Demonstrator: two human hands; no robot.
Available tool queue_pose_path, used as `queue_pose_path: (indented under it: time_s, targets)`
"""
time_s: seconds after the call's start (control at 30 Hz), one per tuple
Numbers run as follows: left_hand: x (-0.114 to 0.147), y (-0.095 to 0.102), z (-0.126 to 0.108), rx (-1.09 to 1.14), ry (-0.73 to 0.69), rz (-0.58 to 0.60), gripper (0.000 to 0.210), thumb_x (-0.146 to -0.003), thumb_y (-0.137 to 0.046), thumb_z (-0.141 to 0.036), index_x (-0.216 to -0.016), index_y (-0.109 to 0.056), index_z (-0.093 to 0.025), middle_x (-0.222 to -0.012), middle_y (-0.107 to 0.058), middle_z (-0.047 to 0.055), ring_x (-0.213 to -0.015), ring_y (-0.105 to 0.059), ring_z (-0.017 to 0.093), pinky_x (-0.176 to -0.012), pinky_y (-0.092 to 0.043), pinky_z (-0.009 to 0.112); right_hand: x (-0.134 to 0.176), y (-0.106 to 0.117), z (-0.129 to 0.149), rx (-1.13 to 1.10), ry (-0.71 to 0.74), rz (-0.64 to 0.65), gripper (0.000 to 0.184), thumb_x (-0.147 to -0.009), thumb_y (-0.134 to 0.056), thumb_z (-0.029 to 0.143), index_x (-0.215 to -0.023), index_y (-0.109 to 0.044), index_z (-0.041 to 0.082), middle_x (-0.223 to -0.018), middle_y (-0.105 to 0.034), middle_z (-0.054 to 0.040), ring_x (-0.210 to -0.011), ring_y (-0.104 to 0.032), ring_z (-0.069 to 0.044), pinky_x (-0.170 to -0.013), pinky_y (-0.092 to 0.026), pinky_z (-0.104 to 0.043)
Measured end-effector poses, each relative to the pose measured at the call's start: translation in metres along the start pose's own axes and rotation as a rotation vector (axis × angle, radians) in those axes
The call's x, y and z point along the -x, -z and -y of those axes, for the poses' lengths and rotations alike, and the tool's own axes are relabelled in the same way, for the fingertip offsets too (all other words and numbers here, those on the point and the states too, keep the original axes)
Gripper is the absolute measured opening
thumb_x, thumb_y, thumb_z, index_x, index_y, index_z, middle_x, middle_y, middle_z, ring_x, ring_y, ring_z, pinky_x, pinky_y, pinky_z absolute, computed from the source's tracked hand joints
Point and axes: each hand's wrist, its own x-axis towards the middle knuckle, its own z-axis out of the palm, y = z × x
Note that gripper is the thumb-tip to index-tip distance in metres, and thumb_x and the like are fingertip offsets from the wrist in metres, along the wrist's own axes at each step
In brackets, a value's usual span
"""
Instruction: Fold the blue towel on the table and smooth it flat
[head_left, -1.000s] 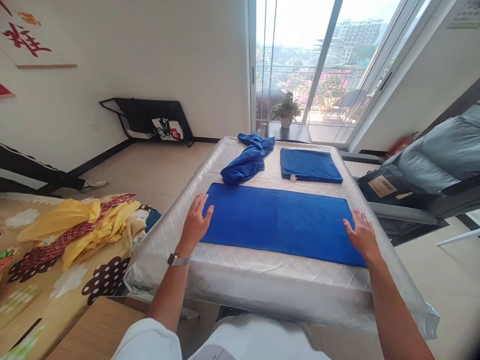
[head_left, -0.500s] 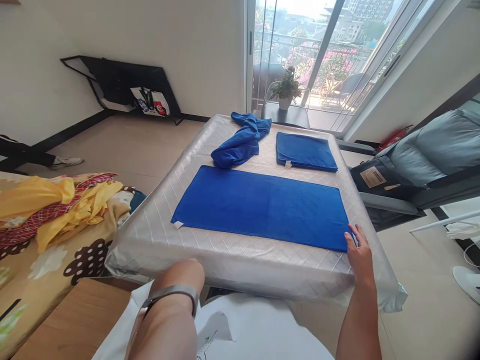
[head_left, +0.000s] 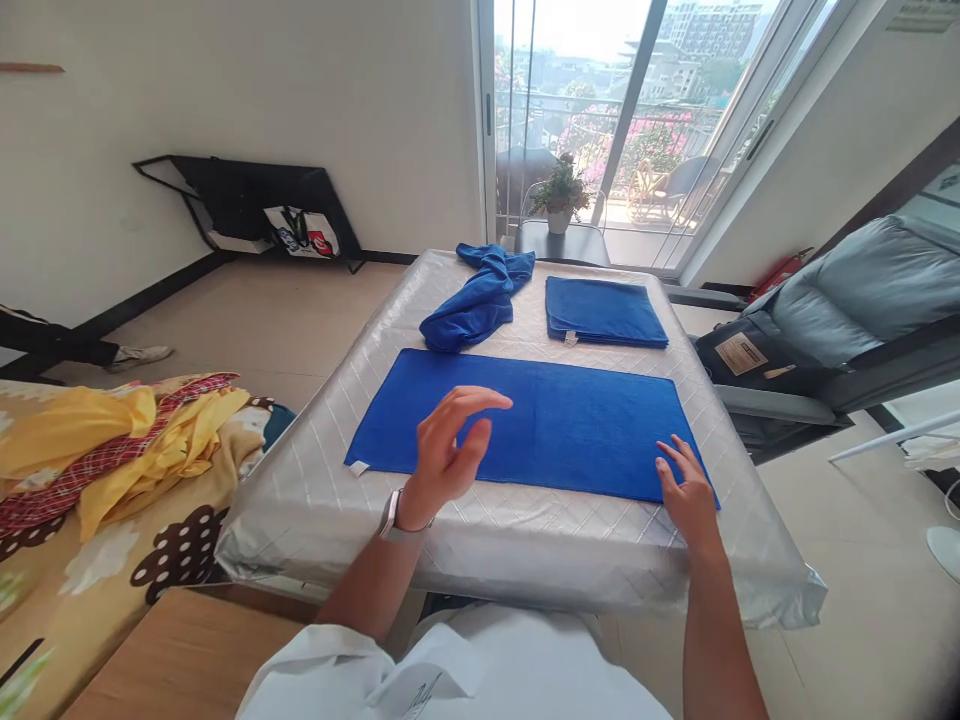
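A blue towel (head_left: 570,425) lies flat as a long rectangle across the table, a white tag at its near left corner. Over its near edge, left of the middle, my left hand (head_left: 452,445) hovers with fingers and thumb apart, holding nothing. My right hand (head_left: 686,490) is at the towel's near right corner, fingers spread over the cloth; whether the fingertips touch it I cannot tell. Behind lie a crumpled blue towel (head_left: 476,300) on the left and a neat stack of folded blue towels (head_left: 606,310) on the right.
A silvery quilted cover (head_left: 300,500) drapes the table. Yellow and plaid cloths (head_left: 172,440) lie on a bed at left, beside a wooden surface (head_left: 180,660). A grey armchair (head_left: 862,310) stands at right. Beyond the table, a potted plant (head_left: 559,195) sits on a chair by the glass door.
My left hand has risen from below the table's near edge to above the towel. My right hand has shifted slightly left, over the towel's corner. The view has tilted up a little.
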Motion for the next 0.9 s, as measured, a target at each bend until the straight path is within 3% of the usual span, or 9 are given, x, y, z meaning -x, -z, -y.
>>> queue_pose_path:
  time_s: [0.13, 0.2, 0.23, 0.3, 0.43, 0.63, 0.77, 0.9]
  targets:
    - [-0.013, -0.054, 0.072, -0.153, 0.027, 0.668, 0.029, -0.106, -0.049, -0.035, -0.124, -0.069, -0.023, -0.122, -0.075, 0.007, -0.112, -0.072, 0.023, -0.098, -0.057, 0.036, -0.011, -0.032, 0.035, -0.012, 0.205, 0.166, 0.045, -0.102, -0.047, 0.048, -0.131, -0.072, 0.023, -0.154, -0.058, -0.011, -0.149, -0.045, -0.03, -0.123, -0.038, -0.054]
    - [-0.007, -0.071, 0.096, -0.256, -0.018, 0.889, 0.026, -0.103, -0.057, -0.034, -0.119, -0.073, -0.022, -0.125, -0.074, 0.009, -0.115, -0.071, 0.025, -0.102, -0.055, 0.036, -0.016, -0.048, 0.055, 0.003, 0.326, 0.236, 0.042, -0.104, -0.047, 0.041, -0.133, -0.07, 0.024, -0.153, -0.058, -0.0105, -0.149, -0.046, -0.03, -0.124, -0.037, -0.055]
    - [-0.004, -0.079, 0.106, -0.287, -0.036, 0.938, 0.025, -0.102, -0.059, -0.034, -0.118, -0.074, -0.021, -0.126, -0.074, 0.009, -0.117, -0.071, 0.025, -0.104, -0.053, 0.036, -0.019, -0.056, 0.064, 0.018, 0.38, 0.267, 0.041, -0.104, -0.046, 0.038, -0.135, -0.07, 0.024, -0.153, -0.059, -0.0107, -0.149, -0.046, -0.029, -0.125, -0.036, -0.055]
    - [-0.001, -0.093, 0.123, -0.314, -0.042, 0.938, 0.027, -0.102, -0.058, -0.035, -0.121, -0.074, -0.022, -0.13, -0.073, 0.009, -0.12, -0.069, 0.024, -0.107, -0.052, 0.035, -0.026, -0.07, 0.082, 0.065, 0.465, 0.324, 0.041, -0.105, -0.046, 0.033, -0.137, -0.069, 0.023, -0.153, -0.059, -0.0111, -0.148, -0.047, -0.029, -0.125, -0.036, -0.055]
    - [-0.002, -0.11, 0.155, -0.38, 0.011, 0.81, 0.037, -0.106, -0.05, -0.037, -0.132, -0.069, -0.02, -0.139, -0.068, 0.011, -0.129, -0.064, 0.024, -0.112, -0.049, 0.036, -0.051, -0.095, 0.108, 0.195, 0.54, 0.436, 0.043, -0.104, -0.048, 0.03, -0.142, -0.065, 0.022, -0.156, -0.056, -0.011, -0.149, -0.046, -0.029, -0.125, -0.036, -0.053]
    - [0.003, -0.11, 0.195, -0.55, 0.148, 0.656, 0.056, -0.109, -0.038, -0.042, -0.153, -0.05, -0.011, -0.164, -0.042, 0.017, -0.155, -0.035, 0.028, -0.128, -0.028, 0.046, -0.108, -0.14, 0.133, 0.402, 0.425, 0.561, 0.057, -0.108, -0.039, 0.039, -0.157, -0.048, 0.012, -0.166, -0.04, -0.0142, -0.157, -0.031, -0.029, -0.129, -0.026, -0.047]
    - [0.009, -0.11, 0.204, -0.596, 0.174, 0.673, 0.06, -0.109, -0.034, -0.047, -0.159, -0.043, -0.016, -0.168, -0.037, 0.013, -0.157, -0.031, 0.026, -0.129, -0.025, 0.046, -0.124, -0.171, 0.14, 0.459, 0.34, 0.572, 0.068, -0.11, -0.026, 0.045, -0.165, -0.031, 0.005, -0.173, -0.024, -0.014, -0.161, -0.016, -0.028, -0.131, -0.015, -0.044]
    - [0.01, -0.113, 0.203, -0.612, 0.178, 0.691, 0.062, -0.109, -0.032, -0.05, -0.159, -0.043, -0.016, -0.167, -0.038, 0.013, -0.157, -0.031, 0.026, -0.13, -0.024, 0.045, -0.121, -0.188, 0.137, 0.471, 0.326, 0.532, 0.07, -0.109, -0.02, 0.048, -0.167, -0.025, 0.008, -0.174, -0.021, -0.0121, -0.162, -0.014, -0.026, -0.131, -0.009, -0.045]
